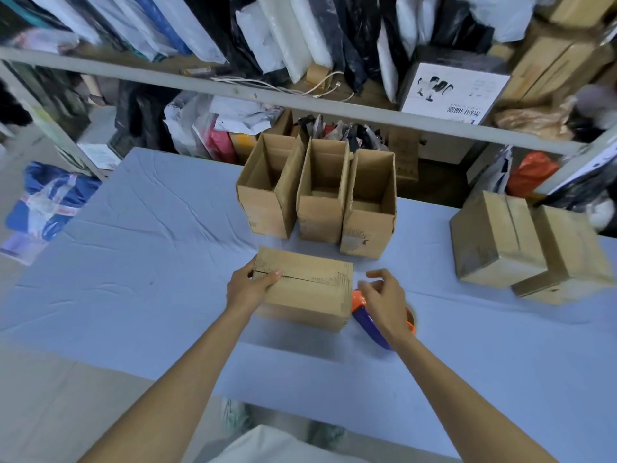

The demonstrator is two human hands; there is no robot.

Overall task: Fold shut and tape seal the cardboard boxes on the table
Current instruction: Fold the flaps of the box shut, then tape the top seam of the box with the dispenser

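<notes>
A small cardboard box point(310, 295) with its top flaps folded shut stands on the blue-covered table point(150, 228) in front of me. My left hand point(248, 285) rests on its left end, fingers lying flat over the flap seam and thumb along the left edge. An orange and blue tape dispenser point(365, 320) lies just right of the box. My right hand point(382, 295) hovers over it with loosely curled fingers that hold nothing I can see. Three open boxes point(320, 208) stand in a row behind. Two closed boxes point(500, 238) sit at the right.
A metal shelf frame point(233, 90) runs along the table's far edge, packed with bags, plastic sleeves and cartons. A blue bag point(50, 202) lies on the floor at the left. The table's near edge is by my body.
</notes>
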